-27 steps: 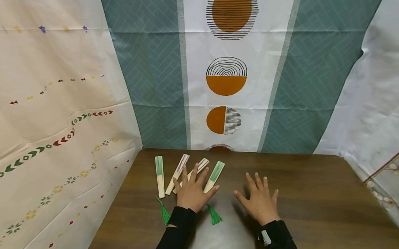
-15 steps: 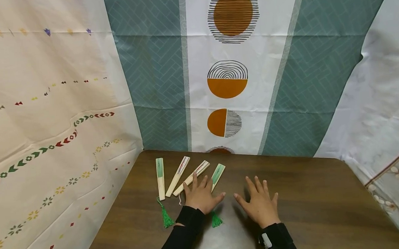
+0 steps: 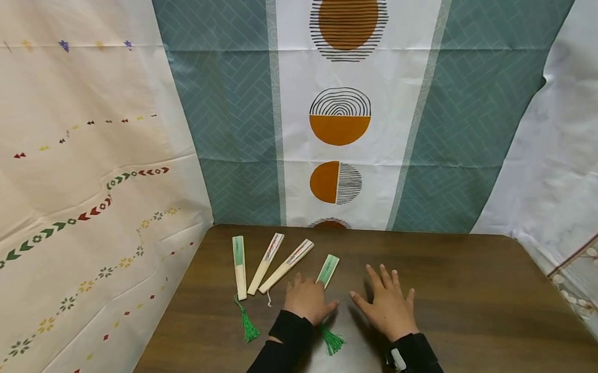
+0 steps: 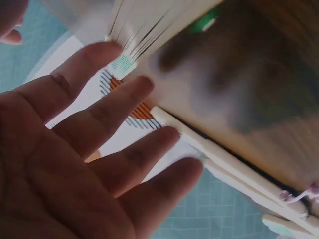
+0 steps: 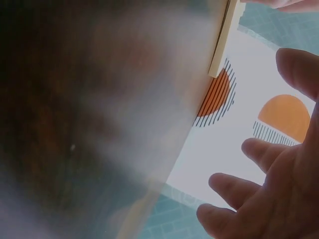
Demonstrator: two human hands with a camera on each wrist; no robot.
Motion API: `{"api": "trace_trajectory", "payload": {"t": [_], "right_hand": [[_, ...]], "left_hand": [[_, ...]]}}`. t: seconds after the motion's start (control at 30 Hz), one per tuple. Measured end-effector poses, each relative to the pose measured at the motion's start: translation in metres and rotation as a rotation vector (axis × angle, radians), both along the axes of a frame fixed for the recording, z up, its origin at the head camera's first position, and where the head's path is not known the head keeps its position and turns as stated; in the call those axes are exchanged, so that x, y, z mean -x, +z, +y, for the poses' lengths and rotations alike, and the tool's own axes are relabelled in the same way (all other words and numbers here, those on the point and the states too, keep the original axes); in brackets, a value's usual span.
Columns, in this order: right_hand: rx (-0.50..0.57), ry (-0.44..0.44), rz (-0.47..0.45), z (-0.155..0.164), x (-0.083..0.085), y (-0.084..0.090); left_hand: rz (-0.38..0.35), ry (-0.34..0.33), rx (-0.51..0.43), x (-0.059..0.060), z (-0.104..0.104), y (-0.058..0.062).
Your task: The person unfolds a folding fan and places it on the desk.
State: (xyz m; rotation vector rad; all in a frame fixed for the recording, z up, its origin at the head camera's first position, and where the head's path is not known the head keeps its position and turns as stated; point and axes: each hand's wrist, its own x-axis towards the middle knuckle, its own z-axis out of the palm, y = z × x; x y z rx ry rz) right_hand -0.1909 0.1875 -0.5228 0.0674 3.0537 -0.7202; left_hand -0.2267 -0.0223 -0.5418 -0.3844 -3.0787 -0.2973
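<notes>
My left hand lies over the lower part of a folded folding fan with a green end. Its fingers are loosely bent with the thumb out to the side, and a green tassel trails below. In the left wrist view that fan's ribs show beside the index fingertip. Three more folded fans lie to the left: a green-ended fan with a green tassel, and two slanted fans with red markings, one left and one right. My right hand spreads its fingers just above the table, holding nothing.
The brown wooden table ends at a back edge against a teal and white hanging cloth. Patterned pale cloth hangs on the left, and a white cloth on the right.
My left hand has drawn back toward me and its fingers have bent. The rightmost fan and its tassel have slid slightly toward me. My right hand stays almost still.
</notes>
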Motion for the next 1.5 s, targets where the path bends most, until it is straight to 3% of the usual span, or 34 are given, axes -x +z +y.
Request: {"api": "trace_trajectory", "payload": {"t": [0.13, 0.2, 0.3, 0.4, 0.57, 0.67, 0.77, 0.83, 0.97, 1.03, 1.13, 1.27, 1.5], "right_hand": [[-0.004, 0.001, 0.013, -0.002, 0.001, 0.001], [-0.003, 0.004, 0.021, -0.003, 0.002, 0.002], [-0.003, 0.009, 0.025, -0.005, 0.002, 0.003], [-0.002, 0.009, 0.023, -0.006, 0.002, 0.003], [0.027, 0.015, 0.042, -0.008, 0.003, 0.002], [0.08, 0.044, 0.081, -0.007, 0.006, 0.004], [0.2, 0.071, 0.087, -0.006, 0.009, 0.008], [0.315, 0.083, 0.069, -0.005, 0.01, 0.013], [0.563, 0.106, 0.036, -0.006, 0.01, 0.023], [0.673, 0.127, 0.02, -0.006, 0.011, 0.026], [0.814, 0.175, -0.015, -0.006, 0.012, 0.028], [0.901, 0.198, -0.05, -0.008, 0.012, 0.027], [1.005, 0.068, -0.062, -0.013, 0.01, 0.018]], "left_hand": [[0.156, -0.025, 0.026, 0.022, 0.004, -0.051], [0.21, -0.037, 0.028, 0.031, 0.005, -0.066], [0.247, -0.05, 0.008, 0.038, 0.008, -0.077], [0.184, -0.045, -0.065, 0.039, 0.009, -0.076], [0.014, -0.035, -0.222, 0.034, 0.005, -0.062], [-0.045, -0.085, -0.294, 0.04, -0.003, -0.06], [-0.091, -0.154, -0.433, 0.044, -0.012, -0.052], [-0.147, -0.208, -0.59, 0.039, -0.015, -0.03], [-0.343, -0.288, -0.927, 0.02, -0.013, 0.024], [-0.421, -0.296, -1.038, 0.014, -0.009, 0.04], [-0.465, -0.293, -1.095, 0.012, -0.003, 0.046], [-0.46, -0.289, -1.089, 0.012, 0.0, 0.045], [-0.449, -0.278, -1.066, 0.014, 0.004, 0.041]]}}
